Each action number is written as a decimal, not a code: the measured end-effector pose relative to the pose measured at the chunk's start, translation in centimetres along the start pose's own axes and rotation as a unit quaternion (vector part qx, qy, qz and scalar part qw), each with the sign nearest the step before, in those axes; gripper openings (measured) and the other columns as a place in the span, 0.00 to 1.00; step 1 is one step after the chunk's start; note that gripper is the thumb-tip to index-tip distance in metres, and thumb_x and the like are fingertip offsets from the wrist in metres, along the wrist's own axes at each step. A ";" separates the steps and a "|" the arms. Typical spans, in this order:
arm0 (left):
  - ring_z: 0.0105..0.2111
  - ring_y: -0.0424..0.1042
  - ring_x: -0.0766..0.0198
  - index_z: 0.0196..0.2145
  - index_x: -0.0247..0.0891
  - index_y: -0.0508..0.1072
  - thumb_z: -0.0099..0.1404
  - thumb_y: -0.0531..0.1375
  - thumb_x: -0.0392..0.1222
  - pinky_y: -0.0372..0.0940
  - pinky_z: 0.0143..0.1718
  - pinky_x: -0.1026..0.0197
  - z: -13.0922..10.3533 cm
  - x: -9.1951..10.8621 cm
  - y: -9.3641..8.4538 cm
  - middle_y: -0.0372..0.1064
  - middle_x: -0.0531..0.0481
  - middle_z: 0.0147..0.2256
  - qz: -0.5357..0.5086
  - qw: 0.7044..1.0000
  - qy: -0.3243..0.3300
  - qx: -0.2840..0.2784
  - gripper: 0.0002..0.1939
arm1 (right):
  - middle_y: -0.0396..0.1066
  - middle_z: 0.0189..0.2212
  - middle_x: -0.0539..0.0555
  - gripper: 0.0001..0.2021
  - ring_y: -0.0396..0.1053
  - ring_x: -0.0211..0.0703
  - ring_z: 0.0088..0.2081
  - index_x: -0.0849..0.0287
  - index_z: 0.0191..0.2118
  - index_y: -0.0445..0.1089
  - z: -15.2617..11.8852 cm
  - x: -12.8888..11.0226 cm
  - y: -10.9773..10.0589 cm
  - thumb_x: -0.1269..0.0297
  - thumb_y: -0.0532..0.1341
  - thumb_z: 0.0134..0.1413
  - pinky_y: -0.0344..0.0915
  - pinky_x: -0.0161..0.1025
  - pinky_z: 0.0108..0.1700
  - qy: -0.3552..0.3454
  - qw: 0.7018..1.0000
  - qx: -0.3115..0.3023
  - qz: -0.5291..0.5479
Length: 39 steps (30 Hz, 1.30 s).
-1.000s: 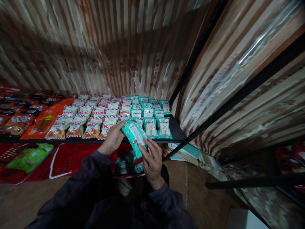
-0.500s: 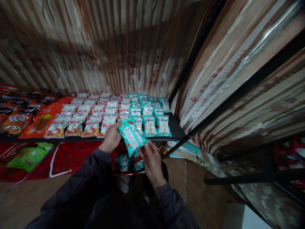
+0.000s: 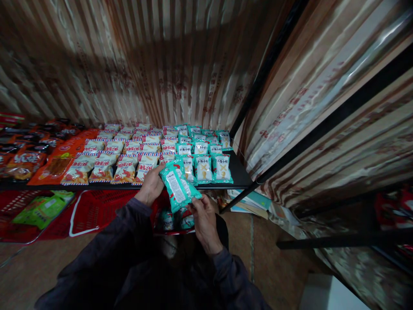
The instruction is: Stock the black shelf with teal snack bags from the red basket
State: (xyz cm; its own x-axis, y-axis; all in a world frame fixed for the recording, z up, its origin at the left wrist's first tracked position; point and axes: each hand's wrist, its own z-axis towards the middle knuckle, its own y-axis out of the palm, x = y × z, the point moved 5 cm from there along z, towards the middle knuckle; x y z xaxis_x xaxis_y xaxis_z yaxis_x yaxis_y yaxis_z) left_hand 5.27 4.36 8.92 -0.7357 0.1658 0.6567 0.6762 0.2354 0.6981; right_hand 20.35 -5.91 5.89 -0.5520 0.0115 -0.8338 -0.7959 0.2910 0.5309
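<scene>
Between my two hands is a teal snack bag (image 3: 177, 186), tilted, with its printed white panel facing up. My left hand (image 3: 151, 186) grips its upper left edge. The fingers of my right hand (image 3: 205, 223) pinch its lower right corner. Just beyond it, several teal snack bags (image 3: 203, 168) stand in rows at the right end of the black shelf (image 3: 238, 170). Below the held bag, a red basket (image 3: 157, 206) contains more teal bags (image 3: 186, 220), partly hidden by my hands and the held bag.
Left along the shelf are rows of white-and-red snack bags (image 3: 105, 165), then orange bags (image 3: 53, 165). A second red basket (image 3: 106, 209) with a green bag (image 3: 41, 210) sits below. A black post (image 3: 238, 196) and papers (image 3: 250, 201) are at right, before a striped curtain (image 3: 180, 64).
The held teal bag has turned slightly, and its lower end is a little nearer my body. My right hand has closed from spread fingers to a pinch on its corner.
</scene>
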 end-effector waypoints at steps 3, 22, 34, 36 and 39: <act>0.26 0.73 0.66 0.27 0.31 0.72 0.54 0.61 0.31 0.69 0.35 0.64 0.0 -0.2 -0.1 0.74 0.49 0.25 0.005 1.000 -0.002 0.002 0.00 | 0.68 0.24 0.44 0.11 0.64 0.33 0.26 0.57 0.28 0.65 -0.2 0.2 0.0 0.60 0.67 0.40 0.63 0.32 0.29 -0.017 1.000 -0.006 -0.022; 0.20 0.65 0.69 0.23 0.34 0.77 0.46 0.69 0.42 0.58 0.22 0.67 -0.4 2.7 0.9 0.71 0.52 0.20 0.395 0.912 0.034 -0.106 0.09 | 0.57 0.17 0.43 0.07 0.54 0.35 0.22 0.56 0.23 0.64 -0.7 -2.0 -1.6 0.62 0.61 0.45 0.52 0.32 0.25 -0.129 0.963 -0.040 -0.232; 0.18 0.56 0.72 0.19 0.35 0.72 0.51 0.62 0.45 0.49 0.19 0.69 -0.3 2.8 2.1 0.60 0.57 0.16 0.463 0.870 0.107 -0.130 0.10 | 0.66 0.23 0.44 0.10 0.64 0.35 0.24 0.55 0.35 0.65 0.3 0.2 -3.2 0.58 0.63 0.48 0.62 0.33 0.29 -0.074 0.990 -0.012 -0.122; 0.18 0.57 0.72 0.20 0.35 0.72 0.51 0.62 0.46 0.50 0.19 0.69 0.1 2.7 2.0 0.62 0.57 0.16 0.463 0.870 0.104 -0.134 0.11 | 0.70 0.31 0.48 0.17 0.67 0.37 0.28 0.54 0.46 0.63 0.3 -0.1 -3.1 0.59 0.62 0.50 0.65 0.36 0.33 -0.103 0.982 -0.002 -0.158; 0.17 0.58 0.72 0.19 0.35 0.73 0.50 0.63 0.45 0.50 0.18 0.69 0.5 2.4 1.8 0.63 0.56 0.16 0.462 0.873 0.090 -0.128 0.10 | 0.67 0.49 0.58 0.26 0.68 0.47 0.46 0.53 0.57 0.56 -0.4 -2.0 -2.5 0.65 0.59 0.52 0.66 0.47 0.46 -0.261 0.905 0.017 -0.336</act>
State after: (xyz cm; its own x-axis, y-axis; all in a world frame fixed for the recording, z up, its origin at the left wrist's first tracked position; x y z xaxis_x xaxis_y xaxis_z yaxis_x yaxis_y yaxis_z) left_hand 4.69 5.68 11.61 0.1302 0.0131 0.9914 0.9813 -0.1448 -0.1270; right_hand 23.37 -7.02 6.26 0.2536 0.2684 -0.9293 -0.8951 0.4293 -0.1203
